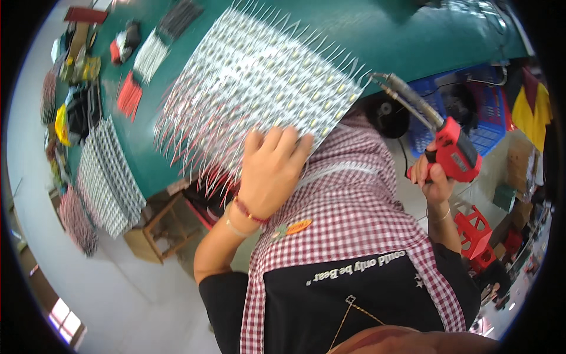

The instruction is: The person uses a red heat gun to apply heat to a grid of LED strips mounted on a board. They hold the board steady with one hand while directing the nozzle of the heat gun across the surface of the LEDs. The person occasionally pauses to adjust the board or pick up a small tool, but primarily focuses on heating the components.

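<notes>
On the green table lies a large panel of silvery circuit boards point(259, 71) with rows of small yellowish-white domes. Thin pale wires point(336, 52) stick out along its far edge, red and white ones point(203, 171) along its near left side. Fingers slightly apart, my left hand point(274, 168) rests on the panel's near edge, its fingertips on the surface. In my right hand point(435, 177) is a red soldering gun point(458, 150), gripped by its handle. The gun's long metal nose points up and left, its tip close to the panel's right corner; contact I cannot tell.
Bundles of red wires point(130, 94), white wires point(151, 56) and dark wires point(180, 17) lie on the table's left. Another strip panel point(111, 180) hangs over the left edge. At right are a blue crate point(489, 127) and a red stool point(473, 233).
</notes>
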A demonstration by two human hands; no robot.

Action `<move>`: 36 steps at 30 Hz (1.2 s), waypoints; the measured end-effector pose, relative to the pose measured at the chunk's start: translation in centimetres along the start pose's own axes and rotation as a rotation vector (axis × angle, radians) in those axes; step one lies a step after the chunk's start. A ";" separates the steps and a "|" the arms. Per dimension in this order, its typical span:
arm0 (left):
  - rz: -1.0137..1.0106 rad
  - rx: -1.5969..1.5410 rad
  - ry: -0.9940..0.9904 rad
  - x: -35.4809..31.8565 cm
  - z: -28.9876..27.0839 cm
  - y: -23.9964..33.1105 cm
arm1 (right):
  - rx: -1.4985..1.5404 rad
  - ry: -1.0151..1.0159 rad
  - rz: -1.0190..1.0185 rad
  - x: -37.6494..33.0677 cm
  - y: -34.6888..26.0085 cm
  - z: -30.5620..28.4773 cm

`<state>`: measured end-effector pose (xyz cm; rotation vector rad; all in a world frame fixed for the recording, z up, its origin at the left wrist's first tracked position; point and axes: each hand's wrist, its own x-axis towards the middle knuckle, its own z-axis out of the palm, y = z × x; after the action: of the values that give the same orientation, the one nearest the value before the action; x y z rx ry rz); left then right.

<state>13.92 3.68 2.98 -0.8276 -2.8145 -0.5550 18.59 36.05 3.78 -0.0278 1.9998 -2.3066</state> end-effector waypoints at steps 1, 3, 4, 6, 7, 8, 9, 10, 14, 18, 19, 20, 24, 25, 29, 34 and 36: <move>-0.014 0.007 -0.001 -0.3 -0.1 0.1 | 0.009 0.049 -0.081 1.4 -0.8 -0.4; -0.041 0.014 0.008 -0.8 -0.8 0.4 | 0.001 0.164 -0.238 4.0 -2.9 -1.7; -0.047 0.015 0.017 -0.9 -1.0 0.4 | -0.016 0.239 -0.318 5.3 -4.1 -2.6; -0.085 0.025 0.014 -1.5 -2.3 0.2 | 0.000 0.337 -0.445 8.2 -6.9 -3.9; -0.118 0.043 0.008 -2.0 -3.0 0.2 | 0.014 0.357 -0.502 9.7 -7.6 -5.1; -0.159 0.059 -0.001 -2.7 -3.7 0.0 | 0.029 0.372 -0.551 11.3 -8.2 -6.0; -0.204 0.076 0.034 -3.3 -4.2 -0.3 | -0.010 0.407 -0.612 13.2 -8.7 -6.4; -0.265 0.104 0.066 -4.4 -4.6 -0.5 | -0.037 0.431 -0.665 15.5 -8.4 -6.6; -0.461 0.052 0.255 -6.2 -4.8 -2.5 | -0.083 0.613 -0.175 24.1 -7.7 -11.2; -0.592 -0.218 0.350 -6.9 -5.1 -5.6 | 0.008 0.576 -0.394 22.1 -8.6 -10.7; -0.628 -0.242 0.375 -6.7 -5.1 -6.6 | 0.006 0.561 -0.409 21.3 -9.3 -9.3; -0.629 -0.273 0.424 -6.3 -4.0 -8.1 | 0.004 0.558 -0.464 19.6 -9.9 -8.6; -0.549 -0.124 0.536 -1.7 -2.8 -16.2 | 0.179 0.559 -0.484 16.9 -9.1 -8.0; -0.512 -0.112 0.543 -0.4 -2.3 -18.4 | 0.184 0.553 -0.508 16.1 -9.0 -7.4; -0.376 0.112 0.439 7.1 0.0 -22.2 | 0.131 0.624 -0.548 13.8 -8.6 -4.9; -0.475 0.195 0.391 10.6 1.6 -23.7 | 0.115 0.539 -0.554 12.6 -8.9 -4.5; -0.502 0.174 0.495 10.2 0.9 -23.8 | 0.117 0.520 -0.579 12.0 -9.0 -4.6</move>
<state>-7.67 -9.53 -2.62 0.0644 -2.5319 -0.4809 5.84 40.85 11.45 0.0024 2.3187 -3.0481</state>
